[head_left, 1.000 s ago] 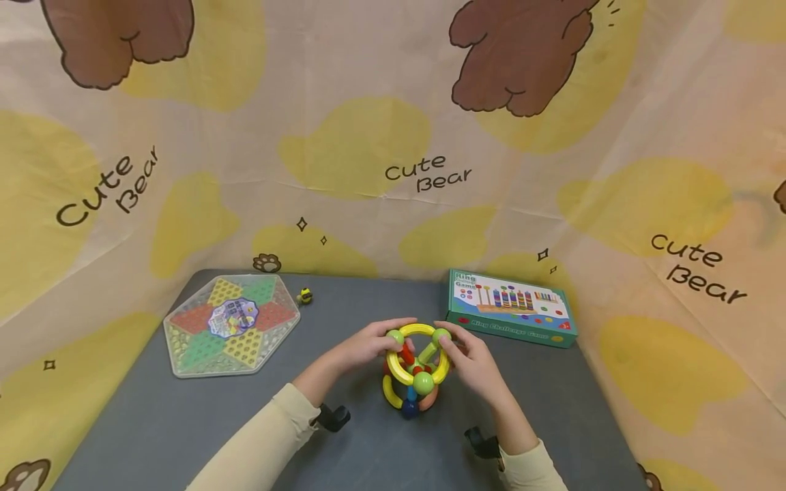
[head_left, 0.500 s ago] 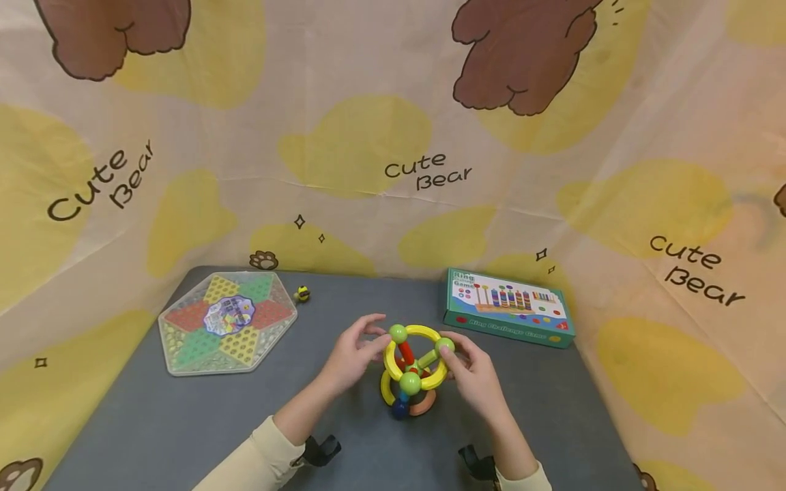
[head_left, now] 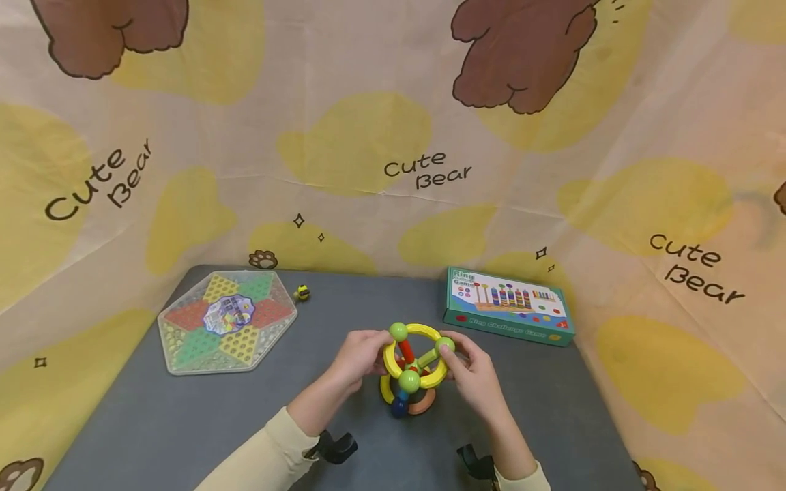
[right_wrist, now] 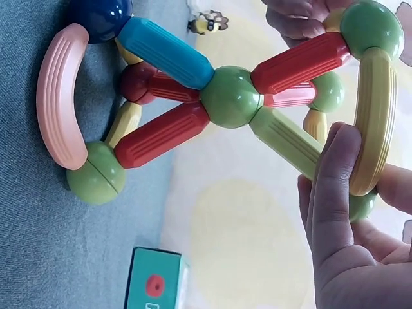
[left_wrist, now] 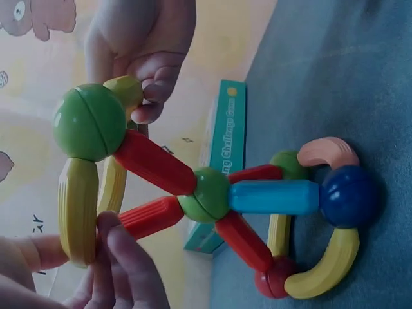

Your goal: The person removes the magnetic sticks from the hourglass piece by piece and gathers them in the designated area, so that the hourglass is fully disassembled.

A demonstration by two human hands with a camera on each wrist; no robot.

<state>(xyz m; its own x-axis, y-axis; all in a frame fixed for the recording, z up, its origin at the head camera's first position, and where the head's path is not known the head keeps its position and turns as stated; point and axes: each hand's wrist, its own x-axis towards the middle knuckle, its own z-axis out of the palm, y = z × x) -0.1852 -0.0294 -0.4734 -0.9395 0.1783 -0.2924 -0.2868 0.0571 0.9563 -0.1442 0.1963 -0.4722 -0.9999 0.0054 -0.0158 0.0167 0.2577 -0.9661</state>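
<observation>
A magnetic ball-and-stick model (head_left: 409,381) stands upright on the grey table, with a ring of curved yellow sticks and green balls on top. Red, green and blue straight sticks (left_wrist: 273,196) meet at a central green ball (right_wrist: 232,96). Its lower ring has pink and yellow curved sticks. My left hand (head_left: 361,354) pinches a curved yellow stick (left_wrist: 78,209) of the top ring between thumb and fingers. On the other side, my right hand (head_left: 473,365) grips the top ring by a green ball (head_left: 445,346) and the yellow stick (right_wrist: 373,122) there.
At the back left lies a clear hexagonal Chinese checkers set (head_left: 227,324), with a small bee-like toy (head_left: 302,292) beside it. A green Ring Challenge Game box (head_left: 508,307) lies at the back right. A printed cloth backdrop (head_left: 344,150) surrounds the table.
The model has turned slightly and shifted a little left. My left hand let go of the top ring's left ball, drew away with fingers raised, then came back onto the ring. The right hand stayed on.
</observation>
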